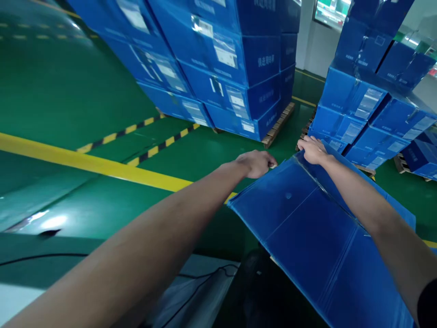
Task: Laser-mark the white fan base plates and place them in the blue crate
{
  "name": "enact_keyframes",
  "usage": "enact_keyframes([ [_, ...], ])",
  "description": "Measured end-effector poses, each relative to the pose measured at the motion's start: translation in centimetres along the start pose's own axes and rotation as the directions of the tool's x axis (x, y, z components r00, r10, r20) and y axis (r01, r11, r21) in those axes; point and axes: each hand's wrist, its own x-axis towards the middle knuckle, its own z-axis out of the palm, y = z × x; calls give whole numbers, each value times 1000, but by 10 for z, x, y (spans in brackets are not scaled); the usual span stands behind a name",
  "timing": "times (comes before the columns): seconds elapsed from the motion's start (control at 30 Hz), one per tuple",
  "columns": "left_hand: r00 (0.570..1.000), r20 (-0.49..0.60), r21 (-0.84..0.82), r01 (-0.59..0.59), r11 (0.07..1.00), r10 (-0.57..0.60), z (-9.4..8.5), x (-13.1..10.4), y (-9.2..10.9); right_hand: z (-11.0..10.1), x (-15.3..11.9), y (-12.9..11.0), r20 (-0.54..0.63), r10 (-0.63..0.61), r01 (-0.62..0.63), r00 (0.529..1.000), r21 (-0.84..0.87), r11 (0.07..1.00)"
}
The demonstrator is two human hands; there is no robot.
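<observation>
A large blue cardboard box (307, 228) fills the lower right, tilted, with a strip of clear tape (327, 193) along its seam. At its far edge, my right hand (314, 150) has its fingers curled over the cardboard beside the tape. My left hand (256, 164) is closed just off the box's far left corner. A small pale bit shows at its fingertips, too small to name; whether it belongs to the box I cannot tell. The underside of the box is out of sight.
Blue boxes (221, 77) are stacked on a wooden pallet (280, 124) ahead. More stacked boxes (362, 114) stand on pallets at the right. Yellow floor tape (102, 166) and black-and-yellow striped lines (164, 146) cross the green floor. A black cable (208, 273) runs at lower left.
</observation>
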Motion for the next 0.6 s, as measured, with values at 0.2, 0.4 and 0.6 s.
enact_keyframes([
  [0.2, 976, -125, -32, 176, 984, -179, -15, -40, -20, 10, -7, 10, 11, 12, -14, 1000, 183, 983],
  [0.4, 945, -230, -277, 167, 946, -235, 17, -75, 42, 13, -65, -8, -24, 120, -97, 993, 445, 890],
  [0.6, 965, -234, -367, 22, 930, -115, 69, -100, 141, -3, -179, -28, 62, 151, -155, 987, 647, 747],
])
